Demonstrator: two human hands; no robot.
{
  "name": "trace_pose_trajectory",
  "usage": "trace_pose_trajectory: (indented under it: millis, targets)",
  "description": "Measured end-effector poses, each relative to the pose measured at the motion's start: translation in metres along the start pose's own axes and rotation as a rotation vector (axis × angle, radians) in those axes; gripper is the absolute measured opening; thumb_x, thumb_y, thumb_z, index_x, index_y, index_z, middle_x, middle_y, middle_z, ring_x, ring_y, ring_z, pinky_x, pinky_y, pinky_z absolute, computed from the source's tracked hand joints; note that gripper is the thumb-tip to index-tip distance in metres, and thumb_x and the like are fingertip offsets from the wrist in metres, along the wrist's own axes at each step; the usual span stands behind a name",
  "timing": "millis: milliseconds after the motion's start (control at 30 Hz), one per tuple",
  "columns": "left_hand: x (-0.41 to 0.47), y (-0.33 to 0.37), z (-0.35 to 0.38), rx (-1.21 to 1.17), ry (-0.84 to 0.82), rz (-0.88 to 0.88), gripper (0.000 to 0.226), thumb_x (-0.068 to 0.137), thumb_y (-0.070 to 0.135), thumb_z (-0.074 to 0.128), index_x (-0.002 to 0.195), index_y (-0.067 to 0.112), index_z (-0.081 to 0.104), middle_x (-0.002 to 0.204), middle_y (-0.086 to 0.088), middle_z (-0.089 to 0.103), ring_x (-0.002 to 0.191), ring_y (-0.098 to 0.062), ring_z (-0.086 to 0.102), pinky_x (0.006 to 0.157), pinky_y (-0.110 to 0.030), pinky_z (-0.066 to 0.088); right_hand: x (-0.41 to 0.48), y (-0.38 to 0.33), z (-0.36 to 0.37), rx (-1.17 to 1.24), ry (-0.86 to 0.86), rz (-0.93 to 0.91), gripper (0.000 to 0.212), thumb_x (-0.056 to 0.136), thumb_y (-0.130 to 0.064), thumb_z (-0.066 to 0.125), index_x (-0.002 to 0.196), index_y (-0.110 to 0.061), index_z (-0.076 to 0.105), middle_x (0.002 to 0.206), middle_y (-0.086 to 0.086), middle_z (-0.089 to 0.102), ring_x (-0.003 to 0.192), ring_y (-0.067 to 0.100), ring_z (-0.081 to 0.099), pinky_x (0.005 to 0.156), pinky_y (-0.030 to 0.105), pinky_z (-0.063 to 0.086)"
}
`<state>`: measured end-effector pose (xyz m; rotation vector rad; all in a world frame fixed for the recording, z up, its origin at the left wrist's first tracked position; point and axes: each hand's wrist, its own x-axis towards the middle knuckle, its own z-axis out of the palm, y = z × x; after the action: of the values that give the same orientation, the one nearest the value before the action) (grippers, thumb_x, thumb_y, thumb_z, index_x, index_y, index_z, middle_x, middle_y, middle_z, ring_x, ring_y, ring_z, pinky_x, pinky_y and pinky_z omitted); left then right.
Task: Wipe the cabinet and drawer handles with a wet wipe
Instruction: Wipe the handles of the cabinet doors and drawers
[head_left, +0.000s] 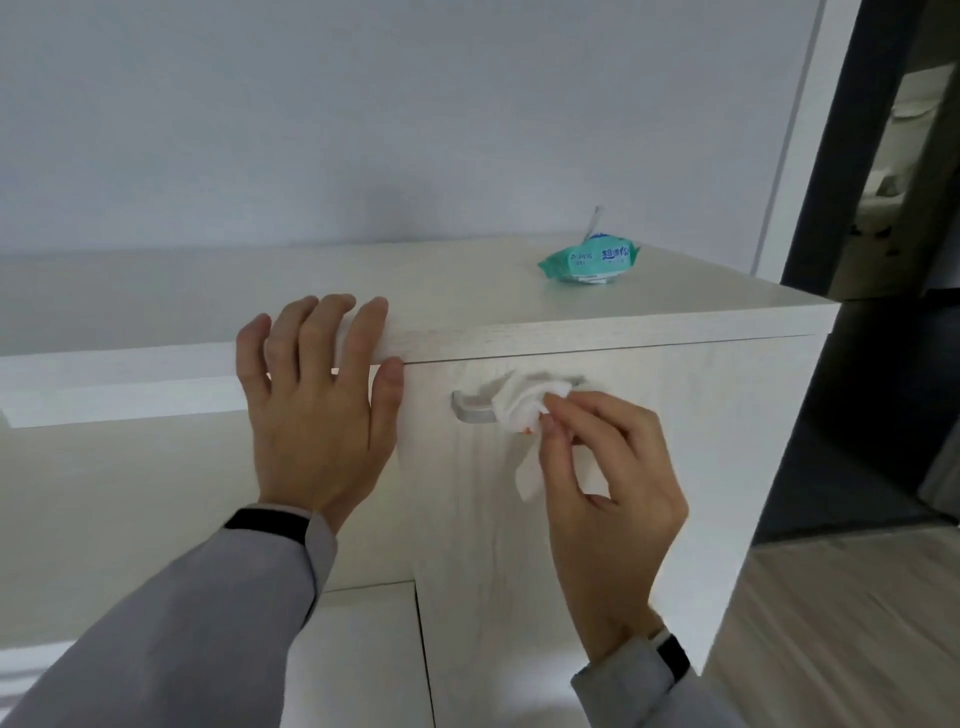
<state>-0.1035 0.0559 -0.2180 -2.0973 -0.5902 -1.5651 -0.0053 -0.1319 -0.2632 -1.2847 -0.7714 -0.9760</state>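
Right hand (602, 467) pinches crumpled white wipe (519, 410) onto brushed-metal bar handle (470, 408); left hand (317, 405) flat, fingers spread, on wood-grain cabinet edge (571, 332).

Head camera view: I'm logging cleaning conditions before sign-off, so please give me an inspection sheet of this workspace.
Surface: white cabinet top, bare apart from one pack.
Job's things: white wet wipe bunched over the right part of the metal handle; the handle's left end is uncovered.
Clutter: green wipe pack on the top, near the right rear corner, its flap raised.
Grippers: left hand flat against the cabinet's front edge, fingers over the top, holding nothing; right hand pinching the wipe at the handle.
Cables: nothing seen.
Surroundings: plain wall behind; dark doorway to the right; wood-look floor below.
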Motion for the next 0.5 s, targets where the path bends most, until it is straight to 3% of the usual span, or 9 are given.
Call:
trace_pose_trajectory:
  millis: [233,500]
  targets:
    - [0.002,-0.001,-0.016,-0.039,-0.069,0.019,0.045,0.110,0.031,0.031,0.147,0.014,0.052,0.142,-0.009,0.057,0.131,-0.034,0.050,0.117,-0.052,0.029,-0.011,-0.006,0.018,0.104,-0.021,-0.030,0.011,0.094,-0.005,0.075,0.102,0.000,0.079,0.103,0.003,0.070,0.097,0.006,0.066,0.093,0.011,0.051]
    - [-0.003,-0.022,-0.022,-0.004,-0.133,0.148,0.050,0.109,0.031,0.031,0.159,0.021,0.032,0.162,-0.010,0.040,0.148,-0.033,0.037,0.123,-0.052,0.024,-0.017,-0.001,0.024,0.055,0.058,-0.063,0.020,0.089,-0.001,0.081,0.107,-0.003,0.071,0.106,0.009,0.070,0.093,0.012,0.066,0.086,0.024,0.057]
